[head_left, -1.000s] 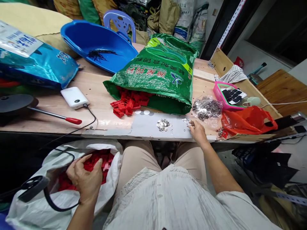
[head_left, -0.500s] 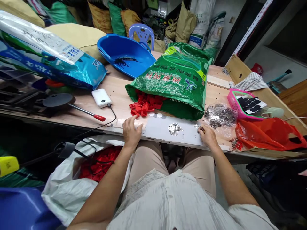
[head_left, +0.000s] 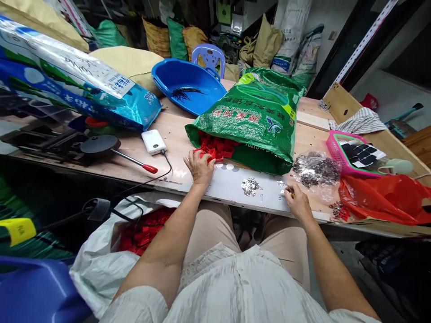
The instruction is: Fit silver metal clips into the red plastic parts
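My left hand (head_left: 201, 168) is at the mouth of the green bag, its bent fingers and thumb around a red plastic piece (head_left: 209, 153) at the edge of the pile. Other red pieces (head_left: 226, 147) spill from the bag. My right hand (head_left: 299, 202) is closed in a pinch near the right end of the grey board (head_left: 229, 183). A small yellowish bit shows between its fingers, too little to name. Close to those fingertips lie a few small shiny metal pieces (head_left: 281, 183). A larger heap of thin silvery metal pieces (head_left: 251, 187) rests mid-board.
The green bag (head_left: 249, 116) lies behind the board. At right are a clear bag of metal parts (head_left: 316, 168), a pink basket (head_left: 333, 146) and a red plastic bag (head_left: 387, 197). Leftward are a white power bank (head_left: 154, 141), a red-tipped lever (head_left: 134, 160) and a blue basin (head_left: 161, 74).
My left hand has moved up and right from the board's left end onto the red pieces. My right hand stays near the small metal pieces, its fingers slightly turned. The whole view has shifted a little.
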A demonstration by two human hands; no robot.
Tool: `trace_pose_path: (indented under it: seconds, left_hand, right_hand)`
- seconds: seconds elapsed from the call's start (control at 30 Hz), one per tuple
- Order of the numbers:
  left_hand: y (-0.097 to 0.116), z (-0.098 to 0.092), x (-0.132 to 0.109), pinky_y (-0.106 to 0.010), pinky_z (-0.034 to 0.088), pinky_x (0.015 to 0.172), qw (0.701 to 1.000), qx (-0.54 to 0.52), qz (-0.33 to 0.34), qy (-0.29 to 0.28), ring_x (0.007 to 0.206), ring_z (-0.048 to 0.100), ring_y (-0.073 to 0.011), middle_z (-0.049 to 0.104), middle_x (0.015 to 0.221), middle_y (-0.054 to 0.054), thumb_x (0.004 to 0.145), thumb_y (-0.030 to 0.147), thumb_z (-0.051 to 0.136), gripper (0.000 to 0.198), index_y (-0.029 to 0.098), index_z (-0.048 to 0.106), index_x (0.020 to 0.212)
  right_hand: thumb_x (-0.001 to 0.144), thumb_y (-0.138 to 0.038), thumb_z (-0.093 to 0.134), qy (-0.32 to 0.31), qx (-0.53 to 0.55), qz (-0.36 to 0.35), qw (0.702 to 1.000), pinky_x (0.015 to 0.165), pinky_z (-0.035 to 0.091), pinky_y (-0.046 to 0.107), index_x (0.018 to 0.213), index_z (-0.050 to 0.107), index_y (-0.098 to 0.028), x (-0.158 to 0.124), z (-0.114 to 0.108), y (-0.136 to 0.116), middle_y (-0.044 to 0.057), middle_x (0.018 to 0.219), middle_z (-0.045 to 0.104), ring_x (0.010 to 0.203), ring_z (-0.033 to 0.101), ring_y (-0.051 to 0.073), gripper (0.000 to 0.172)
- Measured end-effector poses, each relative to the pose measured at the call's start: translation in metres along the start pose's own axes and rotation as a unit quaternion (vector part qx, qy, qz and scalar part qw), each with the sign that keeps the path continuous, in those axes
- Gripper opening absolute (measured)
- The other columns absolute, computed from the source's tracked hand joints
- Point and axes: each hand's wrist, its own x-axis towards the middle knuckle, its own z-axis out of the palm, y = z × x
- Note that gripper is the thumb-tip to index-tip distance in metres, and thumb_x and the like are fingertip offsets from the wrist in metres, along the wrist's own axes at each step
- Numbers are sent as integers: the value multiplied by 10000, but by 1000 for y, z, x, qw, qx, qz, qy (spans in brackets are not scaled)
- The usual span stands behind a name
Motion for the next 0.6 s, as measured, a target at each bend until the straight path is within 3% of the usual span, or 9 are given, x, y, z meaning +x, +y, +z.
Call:
trace_pose_path:
  seconds: [0.13, 0.3, 0.4, 0.6]
  left_hand:
    - [7, -5, -8, -605, 50, 1158, 999, 4, 31, 13, 1414, 239, -347, 556, 1283, -131, 834, 237, 590, 71, 207, 637, 878]
    - [25, -21, -45, -438, 343, 1079, 989, -135, 62, -15, 1184, 530, -278, 624, 1110, -125, 884, 235, 504, 90, 213, 591, 894]
    - [43, -33, -74, -399, 391, 1035, 969, -238, 40, -50, 1075, 585, -270, 647, 1028, -101, 830, 270, 617, 43, 228, 608, 833]
    - [74, -56, -114, -389, 381, 1067, 915, -378, -52, -129, 1087, 578, -278, 676, 941, -65, 683, 204, 773, 121, 250, 675, 736]
  right_hand:
    - [849, -387, 479, -2, 53, -2, 999, 703, 436, 299, 904, 596, -205, -4, -2, -6, 76, 879, 695, 750, 629, 206, 223]
    - [846, -412, 541, -29, 152, 12, 988, 720, 439, 277, 896, 627, -191, -9, -1, -23, 44, 850, 680, 760, 603, 178, 242]
    - [852, -407, 554, -60, 204, -4, 977, 651, 422, 254, 908, 645, -181, -15, 1, -44, 29, 811, 665, 691, 562, 153, 251]
    - [885, -389, 557, -95, 253, -52, 961, 557, 384, 234, 913, 641, -184, -32, 0, -94, 1, 745, 638, 582, 495, 119, 223]
